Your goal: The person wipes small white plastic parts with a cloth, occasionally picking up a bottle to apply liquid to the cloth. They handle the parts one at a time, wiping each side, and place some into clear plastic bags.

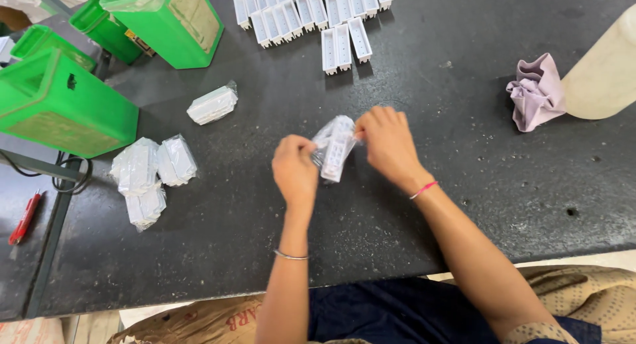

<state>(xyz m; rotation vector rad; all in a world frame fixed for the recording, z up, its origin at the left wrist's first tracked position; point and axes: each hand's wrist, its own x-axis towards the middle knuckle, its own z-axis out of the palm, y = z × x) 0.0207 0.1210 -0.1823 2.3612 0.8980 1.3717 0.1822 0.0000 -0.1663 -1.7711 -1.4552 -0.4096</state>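
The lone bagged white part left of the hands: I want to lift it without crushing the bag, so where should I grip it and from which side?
Judging by its pose, grip the bagged white part across its two long sides, coming straight down from above. It lies flat on the dark table, apart from the other bagged parts, so both long edges look free. The loose plastic at its right end would likely slip.

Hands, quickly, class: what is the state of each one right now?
Left hand: closed, pinching the clear bag of white plastic parts.
Right hand: closed, gripping that bag's other end.
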